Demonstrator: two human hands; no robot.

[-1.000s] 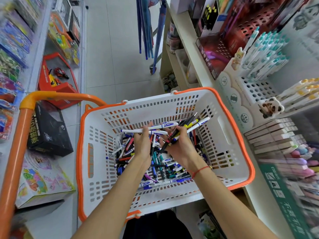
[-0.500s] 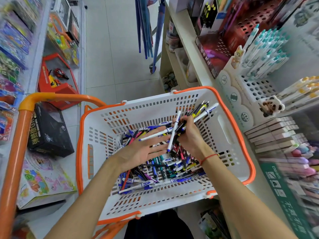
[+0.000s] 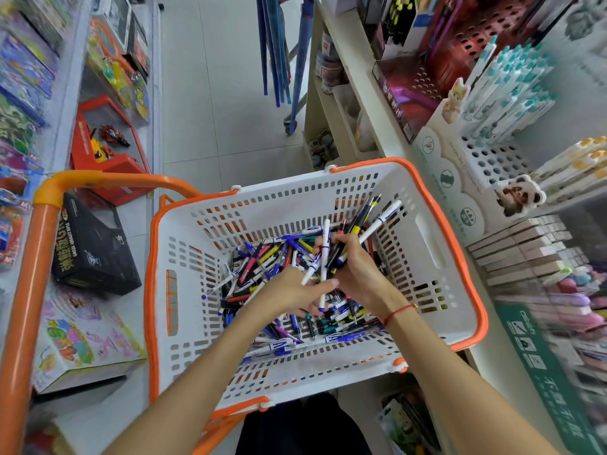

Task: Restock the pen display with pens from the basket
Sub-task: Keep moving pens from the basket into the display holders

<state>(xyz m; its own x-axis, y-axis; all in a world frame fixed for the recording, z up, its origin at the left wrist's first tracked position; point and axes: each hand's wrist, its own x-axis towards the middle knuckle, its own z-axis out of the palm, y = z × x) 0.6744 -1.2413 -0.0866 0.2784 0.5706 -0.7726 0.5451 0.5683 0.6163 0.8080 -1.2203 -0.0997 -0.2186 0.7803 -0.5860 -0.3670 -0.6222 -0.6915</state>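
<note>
I see both hands down inside the white slotted plastic basket with the orange rim, which sits against the edge of the cream shelf unit on my right. The right hand has its grip curled round a bundle of pens, black, yellow and white barrels fanning up toward the basket's far right corner. The left hand meets it from the left, its grip pinching a white pen with blue bands that stands nearly upright between the two hands. Beneath them a loose heap of mixed pens, blue, red, black and white, covers the basket floor. The white perforated pen display stands on the shelf just beyond the basket's right rim, with teal-capped white pens filling its upper rows. A red string bracelet circles the right wrist.
</note>
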